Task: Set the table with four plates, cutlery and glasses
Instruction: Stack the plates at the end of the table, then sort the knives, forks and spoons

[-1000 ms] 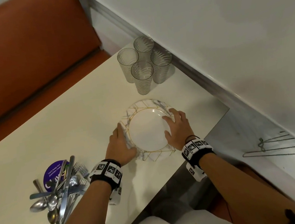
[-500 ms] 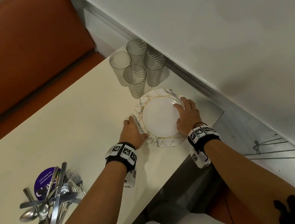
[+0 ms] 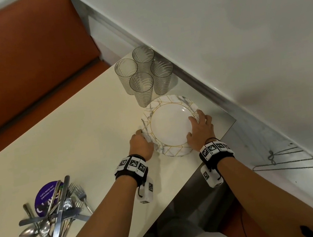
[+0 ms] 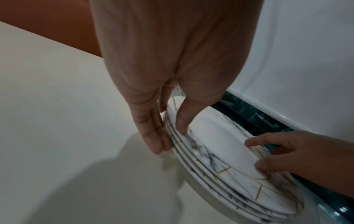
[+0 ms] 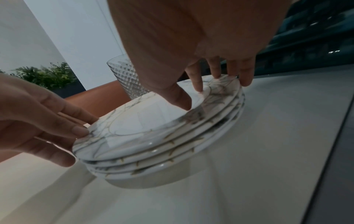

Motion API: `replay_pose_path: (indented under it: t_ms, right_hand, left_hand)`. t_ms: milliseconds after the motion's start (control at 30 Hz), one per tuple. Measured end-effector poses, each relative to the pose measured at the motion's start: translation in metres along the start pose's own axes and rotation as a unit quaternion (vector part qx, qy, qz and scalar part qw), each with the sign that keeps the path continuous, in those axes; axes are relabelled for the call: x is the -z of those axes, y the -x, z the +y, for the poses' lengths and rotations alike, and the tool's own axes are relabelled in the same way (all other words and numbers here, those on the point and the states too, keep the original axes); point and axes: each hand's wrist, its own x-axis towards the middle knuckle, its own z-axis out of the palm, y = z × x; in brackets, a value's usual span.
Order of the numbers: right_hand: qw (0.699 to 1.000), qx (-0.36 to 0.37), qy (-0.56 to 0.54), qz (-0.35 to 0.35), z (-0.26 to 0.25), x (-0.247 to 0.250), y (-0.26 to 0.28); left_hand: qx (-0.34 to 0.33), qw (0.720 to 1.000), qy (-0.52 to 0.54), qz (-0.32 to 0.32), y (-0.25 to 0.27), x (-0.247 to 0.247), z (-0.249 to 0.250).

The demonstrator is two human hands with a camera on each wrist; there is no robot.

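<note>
A stack of several marble-and-gold plates [image 3: 169,125] lies near the table's far right corner, just short of several ribbed glasses [image 3: 143,76]. My left hand [image 3: 143,135] grips the stack's left edge, thumb on the top rim and fingers against the side [image 4: 170,140]. On the right edge my right hand [image 3: 198,124] holds the stack [image 5: 134,136], thumb and forefinger pressing the top plate, the other fingers curled over the rim [image 5: 214,94]. A heap of cutlery [image 3: 51,219] lies at the near left. Whether the stack touches the table I cannot tell.
The cream table [image 3: 64,141] ends close behind my wrists and at a corner right of the plates. An orange bench [image 3: 22,56] runs along the far side, and a white wall [image 3: 240,36] borders the right. A purple disc [image 3: 45,194] lies under the cutlery.
Both hands have carried the plate stack away from me and to the right, up close to the glasses and the table corner. Both hands keep their hold.
</note>
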Motion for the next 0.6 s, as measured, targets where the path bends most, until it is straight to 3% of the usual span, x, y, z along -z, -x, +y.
replay_pose_path:
  t_ms: [133, 233, 400, 500, 600]
  right_hand:
    - [1.000, -0.002, -0.016, 0.007, -0.004, 0.006, 0.005]
    - [0.998, 0.014, -0.033, 0.054, -0.019, 0.006, 0.014]
    - [0.983, 0.120, -0.064, 0.121, -0.074, -0.008, 0.041]
    - [0.974, 0.182, -0.091, 0.097, -0.123, -0.022, 0.065]
    - [0.968, 0.231, -0.103, 0.009, -0.177, -0.042, 0.091]
  left_hand:
    - [-0.016, 0.999, 0.025, -0.012, 0.010, 0.006, -0.002]
    - [-0.034, 0.998, 0.047, -0.009, 0.026, 0.019, -0.012]
    - [-0.058, 0.993, 0.096, 0.026, 0.057, 0.051, -0.059]
    - [-0.047, 0.990, 0.122, 0.061, 0.079, 0.077, -0.102]
    - [-0.021, 0.984, 0.144, 0.100, 0.103, 0.104, -0.154]
